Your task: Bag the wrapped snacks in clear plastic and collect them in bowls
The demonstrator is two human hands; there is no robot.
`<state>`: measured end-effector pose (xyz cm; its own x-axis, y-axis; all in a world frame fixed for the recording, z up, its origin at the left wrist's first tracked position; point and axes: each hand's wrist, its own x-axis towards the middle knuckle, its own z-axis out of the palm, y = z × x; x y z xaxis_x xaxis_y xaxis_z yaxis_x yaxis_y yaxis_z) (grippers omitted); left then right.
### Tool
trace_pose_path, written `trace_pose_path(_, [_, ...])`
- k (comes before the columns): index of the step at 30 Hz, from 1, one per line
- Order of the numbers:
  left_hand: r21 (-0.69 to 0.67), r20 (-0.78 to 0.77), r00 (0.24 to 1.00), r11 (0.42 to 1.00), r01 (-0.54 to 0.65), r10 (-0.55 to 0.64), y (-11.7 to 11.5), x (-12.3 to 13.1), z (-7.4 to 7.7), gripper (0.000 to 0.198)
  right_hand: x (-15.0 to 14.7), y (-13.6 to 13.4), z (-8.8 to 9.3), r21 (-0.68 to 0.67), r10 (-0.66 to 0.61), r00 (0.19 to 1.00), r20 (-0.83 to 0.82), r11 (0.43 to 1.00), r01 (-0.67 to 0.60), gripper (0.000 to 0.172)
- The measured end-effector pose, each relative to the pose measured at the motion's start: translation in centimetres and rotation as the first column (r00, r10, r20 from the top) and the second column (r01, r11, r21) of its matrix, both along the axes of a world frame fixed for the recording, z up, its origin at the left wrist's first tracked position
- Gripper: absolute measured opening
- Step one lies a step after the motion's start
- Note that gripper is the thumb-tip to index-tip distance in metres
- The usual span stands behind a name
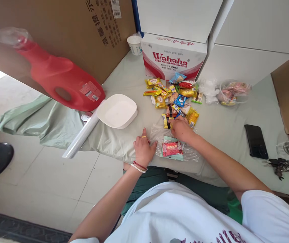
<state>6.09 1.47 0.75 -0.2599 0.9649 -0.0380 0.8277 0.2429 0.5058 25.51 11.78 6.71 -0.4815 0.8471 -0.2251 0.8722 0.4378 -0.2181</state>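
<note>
Several wrapped snacks [173, 96] lie in a loose pile on the cloth-covered table in front of a Wahaha box. My right hand [182, 129] is at the pile's near edge, its fingers closed on a small yellow and black packet [166, 121]. My left hand [144, 148] rests on the cloth with its fingers apart and nothing in it. Between my hands and nearer me, a red packet [172, 149] with a pale green wrapper lies on a clear plastic bag [193, 154]. A white bowl [117, 110] stands left of the pile; its inside shows no contents.
The Wahaha box [174, 57] stands behind the snacks, with a paper cup [135, 45] beside it. At left are a red jug [65, 81] and a plastic film roll [83, 133]. Rightward are a clear tub [232, 94], a black phone [256, 141] and keys [278, 164].
</note>
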Motion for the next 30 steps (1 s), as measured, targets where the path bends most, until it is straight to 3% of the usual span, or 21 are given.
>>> trace_pose_path(3, [-0.023, 0.058, 0.998, 1.000, -0.006, 0.007, 0.6, -0.2, -0.1, 0.046, 0.9, 0.1, 0.6, -0.017, 0.003, 0.997, -0.075, 1.000, -0.005, 0.022])
trace_pose_path(7, [0.102, 0.161, 0.987, 0.995, 0.013, -0.030, 0.4, -0.6, -0.9, 0.008, 1.9, 0.0, 0.2, 0.028, 0.087, 0.979, -0.182, 0.996, -0.084, 0.025])
trace_pose_path(11, [0.359, 0.391, 0.905, 0.933, 0.016, -0.166, -0.4, -1.1, -1.3, 0.009, 1.8, 0.3, -1.4, 0.084, 0.295, 0.925, -0.241, 0.956, -0.283, 0.055])
trace_pose_path(15, [0.402, 0.547, 0.783, 0.914, 0.064, -0.295, -1.2, -1.9, -0.8, 0.010, 1.1, 0.8, -1.7, 0.054, 0.399, 0.877, -0.268, 0.915, -0.399, 0.054])
trace_pose_path(19, [0.425, 0.504, 0.806, 0.901, 0.083, -0.312, -2.0, -2.2, -0.4, 0.016, 0.5, 1.2, -0.7, -0.010, 0.430, 0.871, -0.237, 0.896, -0.444, 0.048])
trace_pose_path(22, [0.378, 0.415, 0.880, 0.924, 0.066, -0.232, -2.3, -2.0, -0.6, 0.017, 0.5, 1.5, 0.0, -0.004, 0.448, 0.867, -0.217, 0.888, -0.460, 0.019])
trace_pose_path(24, [0.306, 0.350, 0.924, 0.951, 0.043, -0.155, -2.3, -1.8, -1.0, 0.013, 0.7, 1.4, 0.5, 0.040, 0.459, 0.855, -0.243, 0.885, -0.464, 0.009])
trace_pose_path(27, [0.196, 0.258, 0.962, 0.980, 0.040, -0.091, -2.0, -1.5, -1.3, 0.018, 1.1, 0.5, 1.9, 0.065, 0.445, 0.862, -0.242, 0.894, -0.443, 0.010])
trace_pose_path(30, [0.137, 0.167, 0.982, 0.988, 0.071, -0.093, -1.5, -1.2, -1.4, 0.018, 1.3, -1.6, 3.7, -0.026, 0.380, 0.924, -0.045, 0.924, -0.382, 0.017])
